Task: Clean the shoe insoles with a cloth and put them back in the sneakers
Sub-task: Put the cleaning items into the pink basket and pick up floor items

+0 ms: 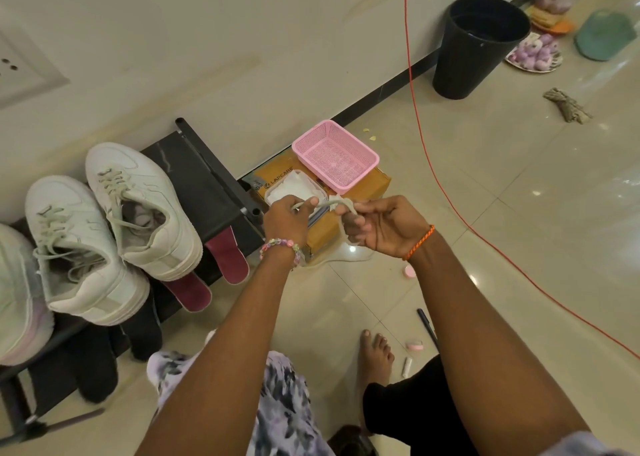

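Both sneakers (114, 233) sit on the dark rack (207, 192), two maroon insoles (207, 272) poking out beneath them. Left hand (285, 221) and right hand (384, 228) each pinch the twisted cloth (337, 209) — apparently wringing it. Wiping an insole comes next. The pink basket (334, 157) looks empty — the white tub (294, 187) holds something white.

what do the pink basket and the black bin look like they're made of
Pink basket: moulded plastic by the look, matt, with a fine mesh grid through its walls and floor. Black bin: probably also plastic, smooth with a dull sheen and a rolled rim, though painted metal can't be ruled out.
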